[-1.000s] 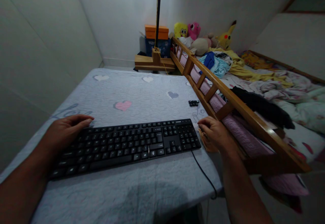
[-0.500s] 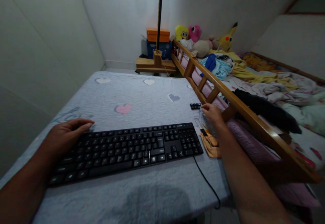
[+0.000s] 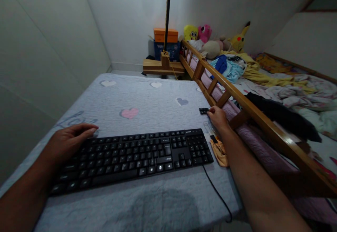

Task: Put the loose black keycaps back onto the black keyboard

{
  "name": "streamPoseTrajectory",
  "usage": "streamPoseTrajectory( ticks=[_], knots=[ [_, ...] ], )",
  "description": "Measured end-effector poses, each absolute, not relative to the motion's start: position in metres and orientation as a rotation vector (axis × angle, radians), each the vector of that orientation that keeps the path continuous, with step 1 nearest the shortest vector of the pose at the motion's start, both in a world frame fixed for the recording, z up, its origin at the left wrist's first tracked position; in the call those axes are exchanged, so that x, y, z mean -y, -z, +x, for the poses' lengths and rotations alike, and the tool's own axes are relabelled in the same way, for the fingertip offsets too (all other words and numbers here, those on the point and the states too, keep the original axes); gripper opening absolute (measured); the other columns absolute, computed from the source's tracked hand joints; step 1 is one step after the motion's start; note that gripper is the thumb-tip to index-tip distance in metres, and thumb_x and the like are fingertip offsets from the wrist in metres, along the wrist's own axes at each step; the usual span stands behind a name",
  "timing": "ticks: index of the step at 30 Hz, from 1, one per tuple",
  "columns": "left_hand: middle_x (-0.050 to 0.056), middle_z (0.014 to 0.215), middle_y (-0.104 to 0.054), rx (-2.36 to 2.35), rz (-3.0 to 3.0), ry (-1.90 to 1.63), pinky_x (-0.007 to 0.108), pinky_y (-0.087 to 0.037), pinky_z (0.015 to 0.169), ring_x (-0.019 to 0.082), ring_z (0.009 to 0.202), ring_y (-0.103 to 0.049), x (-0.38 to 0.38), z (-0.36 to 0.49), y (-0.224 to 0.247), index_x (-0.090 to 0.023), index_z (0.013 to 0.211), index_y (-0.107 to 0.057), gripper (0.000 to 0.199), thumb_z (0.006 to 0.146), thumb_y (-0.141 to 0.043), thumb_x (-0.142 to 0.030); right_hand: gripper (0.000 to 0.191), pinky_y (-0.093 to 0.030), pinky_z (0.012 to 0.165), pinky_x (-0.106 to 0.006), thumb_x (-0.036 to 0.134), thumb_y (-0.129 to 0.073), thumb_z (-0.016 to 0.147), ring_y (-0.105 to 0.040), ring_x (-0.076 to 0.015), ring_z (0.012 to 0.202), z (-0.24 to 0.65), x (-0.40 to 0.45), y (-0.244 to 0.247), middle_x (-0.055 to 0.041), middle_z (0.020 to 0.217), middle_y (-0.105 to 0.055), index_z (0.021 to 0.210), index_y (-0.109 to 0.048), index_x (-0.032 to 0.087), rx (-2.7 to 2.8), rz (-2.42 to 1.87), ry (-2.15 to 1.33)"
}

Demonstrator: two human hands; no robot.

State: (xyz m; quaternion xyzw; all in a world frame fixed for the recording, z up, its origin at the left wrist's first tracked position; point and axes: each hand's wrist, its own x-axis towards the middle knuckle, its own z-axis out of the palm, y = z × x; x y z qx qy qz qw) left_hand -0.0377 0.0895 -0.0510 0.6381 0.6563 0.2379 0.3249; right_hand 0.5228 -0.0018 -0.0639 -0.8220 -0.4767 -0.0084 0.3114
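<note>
A black keyboard [image 3: 126, 158] lies across the cloth-covered surface [image 3: 147, 98]. My left hand [image 3: 70, 139] rests at its far left corner, thumb and fingers pinched together around a small clear piece [image 3: 96, 132] whose kind I cannot make out. Beyond the keyboard's right end, my right hand [image 3: 218, 117] is closed, its fingertips touching the right edge of a small group of black keycaps [image 3: 203, 111]. Whatever those fingertips grip is hidden. Under the right wrist lie clear plastic [image 3: 207, 127] and an orange cloth pouch [image 3: 219, 153] with a black tab.
The keyboard's cable [image 3: 217, 190] runs over the near edge. Along the right side stands a wooden bed rail [image 3: 237, 98], close to my right forearm. Clothes and plush toys [image 3: 191, 32] lie on the bed behind it. A wooden stand [image 3: 164, 65] with a pole is at the back.
My right hand has shifted slightly so that its fingertips now overlap the right edge of the black keycaps. The left hand stays in place. The view has moved a little.
</note>
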Motion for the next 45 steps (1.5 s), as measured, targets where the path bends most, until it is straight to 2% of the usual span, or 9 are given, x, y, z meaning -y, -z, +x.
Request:
streamPoseTrajectory(
  ticks=[5,13,17,22,28,35,45],
  knots=[
    [0.007,0.099,-0.077,-1.724,1.695,-0.642,0.037,-0.050,0.084,0.031,0.097,-0.068,-0.089,-0.035,0.047,-0.020,0.092,-0.074,0.050,0.061,-0.066,-0.059,0.010,-0.043,0.070,-0.029,0.023,-0.058,0.069,-0.058,-0.0188,0.071,0.519,0.002,0.060,-0.0044,0.075,-0.068,0.076,-0.064,0.020,1.262,-2.185,0.039],
    [0.007,0.101,-0.077,-1.718,1.712,-0.643,0.037,-0.051,0.087,0.032,0.099,-0.068,-0.089,-0.035,0.048,-0.020,0.093,-0.075,0.051,0.061,-0.066,-0.059,0.032,-0.041,0.061,-0.028,0.022,-0.054,0.069,-0.058,-0.0178,0.063,0.505,0.023,0.036,-0.0027,0.072,-0.067,0.095,-0.071,0.017,1.286,-2.180,-0.096],
    [0.008,0.103,-0.077,-1.717,1.716,-0.632,0.038,-0.049,0.090,0.031,0.101,-0.067,-0.089,-0.035,0.048,-0.020,0.095,-0.075,0.051,0.062,-0.066,-0.058,0.027,-0.042,0.062,-0.027,0.029,-0.058,0.072,-0.060,-0.0165,0.063,0.479,0.051,0.014,-0.0013,0.072,-0.068,0.091,-0.073,0.018,1.376,-2.105,-0.233],
    [0.008,0.102,-0.077,-1.687,1.730,-0.636,0.038,-0.049,0.088,0.031,0.098,-0.068,-0.090,-0.036,0.049,-0.019,0.095,-0.074,0.052,0.063,-0.066,-0.059,0.022,-0.046,0.070,-0.029,0.031,-0.060,0.078,-0.062,-0.0177,0.073,0.437,0.090,-0.001,-0.0022,0.080,-0.069,0.091,-0.072,0.019,1.549,-1.897,-0.533],
    [0.008,0.101,-0.077,-1.690,1.743,-0.644,0.039,-0.048,0.091,0.031,0.099,-0.067,-0.089,-0.035,0.047,-0.019,0.094,-0.074,0.051,0.063,-0.066,-0.058,0.011,-0.045,0.076,-0.030,0.021,-0.060,0.081,-0.060,-0.0182,0.082,0.416,0.106,0.009,-0.0024,0.086,-0.064,0.089,-0.067,0.021,1.726,-1.877,-0.523],
    [0.007,0.093,-0.077,-1.710,1.703,-0.673,0.035,-0.051,0.078,0.029,0.089,-0.069,-0.084,-0.029,0.041,-0.020,0.089,-0.075,0.049,0.061,-0.066,-0.059,0.010,-0.045,0.084,-0.032,0.020,-0.064,0.082,-0.059,-0.0194,0.090,0.420,0.107,0.016,-0.0035,0.091,-0.060,0.089,-0.070,0.022,1.752,-1.853,-0.521],
    [0.008,0.102,-0.076,-1.711,1.742,-0.632,0.038,-0.049,0.088,0.030,0.097,-0.067,-0.088,-0.033,0.046,-0.019,0.094,-0.074,0.049,0.064,-0.065,-0.057,0.015,-0.045,0.075,-0.030,0.018,-0.057,0.085,-0.059,-0.0190,0.086,0.420,0.107,0.018,-0.0032,0.087,-0.060,0.082,-0.071,0.022,1.721,-1.844,-0.559]
  ],
)
